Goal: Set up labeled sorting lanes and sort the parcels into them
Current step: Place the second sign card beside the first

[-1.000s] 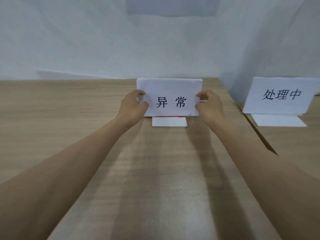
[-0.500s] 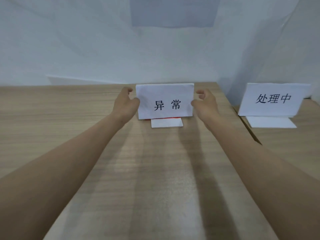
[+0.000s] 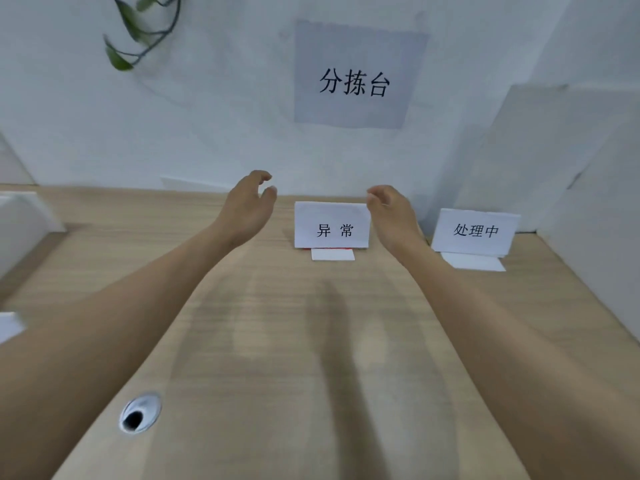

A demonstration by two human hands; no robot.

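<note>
Head cam: left hand [image 3: 247, 202] & right hand [image 3: 391, 211] loosely spread, holding nothing, either side of upright 异常 card [image 3: 332, 225].

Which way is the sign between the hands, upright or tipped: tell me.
Upright: the sign stands on the table, face forward, its lettering level.

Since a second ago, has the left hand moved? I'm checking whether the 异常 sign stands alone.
Yes. The left hand let go of the 异常 sign, drawing leftward off its left edge; a gap now separates them.
</note>
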